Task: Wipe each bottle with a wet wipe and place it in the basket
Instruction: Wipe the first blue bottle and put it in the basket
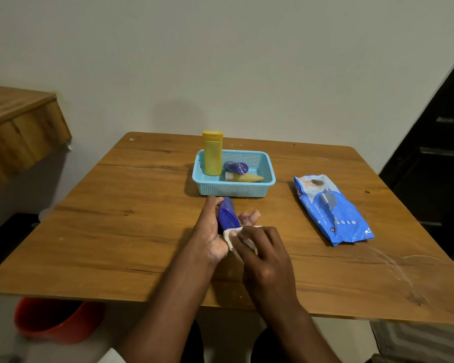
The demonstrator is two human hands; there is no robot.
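we are mid-wipe on the blue bottle (227, 214), which lies in our left hand (210, 231) above the table (116, 218), just in front of the basket (233, 188); the thumb and fingers curl around its sides. our right hand (262, 260) pinches the wet wipe (233, 235) against the bottle's near end. to do this well, we judge the left hand should turn the bottle while the wipe runs its full length, cap end included, so no side is missed. a firmer grip helps, since a damp bottle may slip. the basket already holds a yellow bottle (212, 153) standing upright, a purple bottle (236, 167) and a yellow tube (244, 177) lying flat; free room looks to be at its right side. the wipes pack (330, 210) lies to the right.
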